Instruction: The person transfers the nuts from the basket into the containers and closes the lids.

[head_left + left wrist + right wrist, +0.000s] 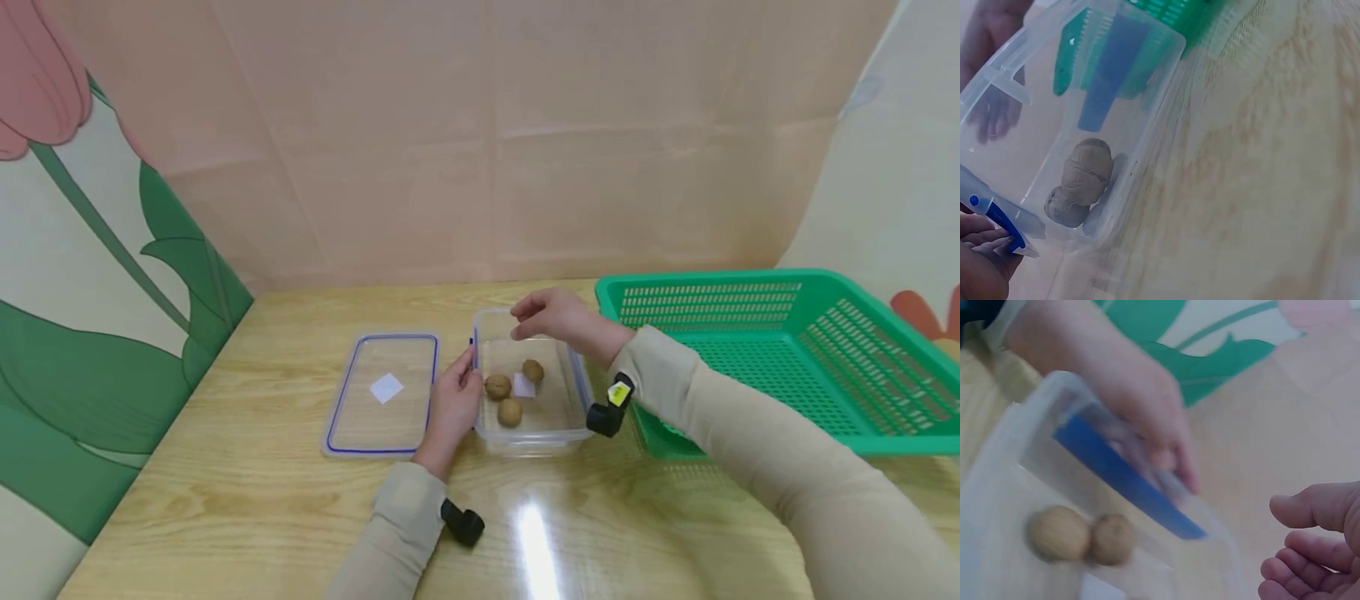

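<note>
A clear plastic food container (555, 423) stands in front of me with three walnuts (497, 387) inside, lying around a white paper square (524, 385). My left hand (454, 398) holds the container's left side, its fingers at a blue-edged clip (1005, 224) in the left wrist view. Over the far part of the container hovers my right hand (558, 319), with nothing in it. Its thumb (1310, 506) stands apart from the loosely bent fingers in the right wrist view.
A clear lid (352, 417) with a blue seal and a white paper square (387, 387) lies left of the container. To the right, a large green plastic basket (750, 279) stands beside the right forearm. Behind the wooden table (247, 467) hangs a pinkish sheet (480, 167).
</note>
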The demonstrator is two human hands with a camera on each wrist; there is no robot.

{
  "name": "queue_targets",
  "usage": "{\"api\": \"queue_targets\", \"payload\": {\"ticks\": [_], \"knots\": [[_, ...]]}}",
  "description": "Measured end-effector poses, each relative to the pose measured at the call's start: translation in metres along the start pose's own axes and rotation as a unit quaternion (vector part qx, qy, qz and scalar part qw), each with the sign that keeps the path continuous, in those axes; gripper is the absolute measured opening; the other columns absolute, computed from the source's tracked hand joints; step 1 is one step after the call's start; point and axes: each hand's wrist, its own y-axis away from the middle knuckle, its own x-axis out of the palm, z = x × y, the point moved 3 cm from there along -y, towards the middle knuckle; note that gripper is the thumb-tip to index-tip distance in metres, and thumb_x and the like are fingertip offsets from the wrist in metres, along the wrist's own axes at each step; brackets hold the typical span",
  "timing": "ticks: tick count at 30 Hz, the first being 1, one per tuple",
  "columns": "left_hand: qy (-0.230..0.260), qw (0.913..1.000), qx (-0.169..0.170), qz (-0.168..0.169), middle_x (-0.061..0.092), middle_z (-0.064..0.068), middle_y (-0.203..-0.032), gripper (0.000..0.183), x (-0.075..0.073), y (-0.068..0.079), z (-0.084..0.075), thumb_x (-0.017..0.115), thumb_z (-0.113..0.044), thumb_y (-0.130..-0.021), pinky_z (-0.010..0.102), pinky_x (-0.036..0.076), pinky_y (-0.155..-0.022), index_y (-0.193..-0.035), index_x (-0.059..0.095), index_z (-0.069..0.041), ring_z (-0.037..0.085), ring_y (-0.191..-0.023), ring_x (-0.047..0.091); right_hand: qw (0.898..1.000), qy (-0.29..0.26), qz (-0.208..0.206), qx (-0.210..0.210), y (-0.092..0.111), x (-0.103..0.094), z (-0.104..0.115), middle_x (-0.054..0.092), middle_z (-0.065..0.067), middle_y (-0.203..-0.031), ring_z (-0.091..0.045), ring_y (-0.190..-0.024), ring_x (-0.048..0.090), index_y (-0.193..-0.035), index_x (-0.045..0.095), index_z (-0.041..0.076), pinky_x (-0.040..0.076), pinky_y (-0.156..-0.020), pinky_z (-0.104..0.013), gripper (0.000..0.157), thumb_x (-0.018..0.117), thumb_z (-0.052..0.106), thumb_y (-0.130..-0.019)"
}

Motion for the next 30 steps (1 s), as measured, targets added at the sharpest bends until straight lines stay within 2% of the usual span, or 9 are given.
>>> {"api": "queue_targets", "payload": {"ticks": [7,10,14,17,21,24,30], "knots": [[-0.003,0.9999,-0.011,0.004,0.049,0.009,-0.135,0.044,-0.001,0.000,0.001,0.049,-0.007,-0.089,0.031,0.042,-0.101,-0.133,0.048,-0.007,0.023,-0.125,0.047,0.999,-0.022,0.002,-0.037,0.014,-0.039,-0.007,0.054,-0.018,-0.124,-0.030,-0.116,0.049,-0.127,0.051,0.000,0.037,-0.105,-0.046,0.045,0.063,0.013,-0.086],[-0.005,0.9998,-0.018,0.007,0.048,0.009,-0.136,0.045,-0.001,0.001,0.000,0.049,-0.007,-0.089,0.030,0.042,-0.101,-0.133,0.048,-0.008,0.022,-0.125,0.046,0.999,-0.017,-0.001,-0.039,0.020,-0.052,-0.014,0.053,-0.016,-0.125,-0.029,-0.116,0.049,-0.129,0.050,0.003,0.036,-0.105,-0.048,0.046,0.063,0.018,-0.087],[-0.001,0.9996,-0.026,0.008,0.048,0.008,-0.137,0.045,0.000,0.002,0.001,0.050,-0.007,-0.089,0.030,0.042,-0.101,-0.134,0.048,-0.010,0.022,-0.126,0.046,0.999,-0.002,-0.014,-0.046,0.023,-0.067,-0.025,0.053,-0.017,-0.126,-0.029,-0.115,0.050,-0.129,0.049,0.002,0.038,-0.103,-0.047,0.049,0.064,0.022,-0.087],[0.001,0.9997,-0.025,0.006,0.048,0.008,-0.137,0.045,0.000,0.002,0.001,0.050,-0.007,-0.089,0.031,0.042,-0.101,-0.133,0.048,-0.009,0.023,-0.126,0.046,0.998,0.005,-0.023,-0.052,0.024,-0.075,-0.034,0.054,-0.019,-0.124,-0.025,-0.110,0.054,-0.128,0.049,0.000,0.042,-0.100,-0.043,0.048,0.063,0.021,-0.087],[0.003,0.9995,-0.029,0.009,0.048,0.008,-0.137,0.045,0.000,0.002,0.002,0.050,-0.007,-0.089,0.031,0.042,-0.101,-0.134,0.048,-0.010,0.023,-0.126,0.045,0.998,0.011,-0.037,-0.050,0.025,-0.086,-0.050,0.055,-0.018,-0.124,-0.012,-0.100,0.057,-0.127,0.050,0.000,0.046,-0.095,-0.037,0.047,0.062,0.022,-0.088],[0.002,0.9995,-0.030,0.009,0.048,0.008,-0.137,0.046,0.000,0.002,0.003,0.049,-0.008,-0.088,0.032,0.042,-0.101,-0.134,0.048,-0.011,0.023,-0.126,0.046,0.998,0.008,-0.049,-0.044,0.026,-0.095,-0.061,0.054,-0.018,-0.126,-0.006,-0.097,0.056,-0.128,0.050,0.001,0.045,-0.096,-0.040,0.050,0.064,0.027,-0.087],[-0.007,0.9998,-0.017,0.004,0.049,0.011,-0.136,0.045,0.000,0.003,0.004,0.048,-0.008,-0.088,0.033,0.043,-0.101,-0.133,0.048,-0.008,0.026,-0.125,0.046,0.996,-0.005,-0.081,-0.024,0.027,-0.112,-0.087,0.052,-0.018,-0.130,-0.012,-0.102,0.053,-0.129,0.050,0.001,0.039,-0.102,-0.049,0.056,0.066,0.032,-0.085]]}}
